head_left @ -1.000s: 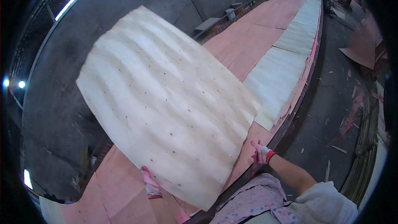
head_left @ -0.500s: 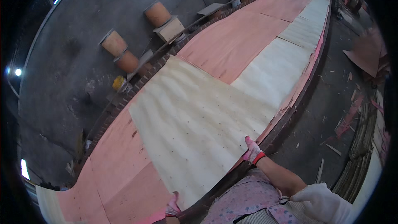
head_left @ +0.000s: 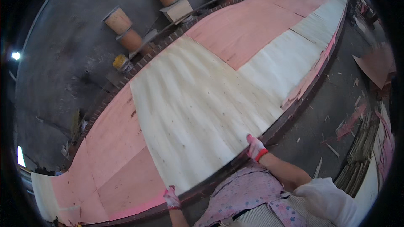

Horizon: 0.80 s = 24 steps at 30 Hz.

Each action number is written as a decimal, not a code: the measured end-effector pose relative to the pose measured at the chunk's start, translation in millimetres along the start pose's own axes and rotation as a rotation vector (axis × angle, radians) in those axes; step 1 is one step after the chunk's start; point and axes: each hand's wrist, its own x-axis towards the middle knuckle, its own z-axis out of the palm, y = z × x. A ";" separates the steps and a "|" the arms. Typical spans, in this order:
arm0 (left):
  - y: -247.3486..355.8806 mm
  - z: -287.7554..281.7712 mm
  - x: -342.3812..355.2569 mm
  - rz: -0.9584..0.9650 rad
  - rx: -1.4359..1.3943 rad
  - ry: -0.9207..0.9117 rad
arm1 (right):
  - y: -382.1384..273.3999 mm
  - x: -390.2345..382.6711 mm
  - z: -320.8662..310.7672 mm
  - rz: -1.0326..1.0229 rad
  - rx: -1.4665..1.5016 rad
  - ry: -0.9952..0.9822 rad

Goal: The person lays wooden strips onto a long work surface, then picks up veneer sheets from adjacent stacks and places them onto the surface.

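A large cream wood veneer sheet (head_left: 198,109) with wavy darker streaks lies on the long table, over pink sheets. My left hand (head_left: 171,198), in a pink-stained white glove, is at the sheet's near left corner, closed on its edge. Farther right along the same edge, my right hand (head_left: 255,148), gloved alike with a red cuff, pinches the sheet with its thumb on top. The fingers beneath the edge are hidden. Pink sheets (head_left: 122,143) spread to the left of the cream one, and another pink sheet (head_left: 252,29) lies beyond it.
More pale veneer (head_left: 282,63) runs along the table's right side. A brick-like border (head_left: 145,61) follows the far edge. Past it stand brown drums (head_left: 118,21) and a yellow-topped bucket (head_left: 120,62). Stacked veneer (head_left: 357,159) and scraps lie on the floor at right.
The cream sheet's near edge now lies flatter along the table's near edge. Both hands stay at that edge, the left shifted slightly up and left. The whole view has tilted somewhat.
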 end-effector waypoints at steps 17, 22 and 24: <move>76.9 -2.3 35.9 0.100 1.670 -0.348 | 31.2 57.6 -2.4 0.094 -0.301 0.478; 62.1 -26.2 36.4 0.350 1.848 -0.411 | 25.8 56.9 7.1 0.094 -0.284 0.555; 40.8 -43.6 51.0 0.424 1.589 -0.345 | 22.5 51.6 9.8 0.093 -0.283 0.583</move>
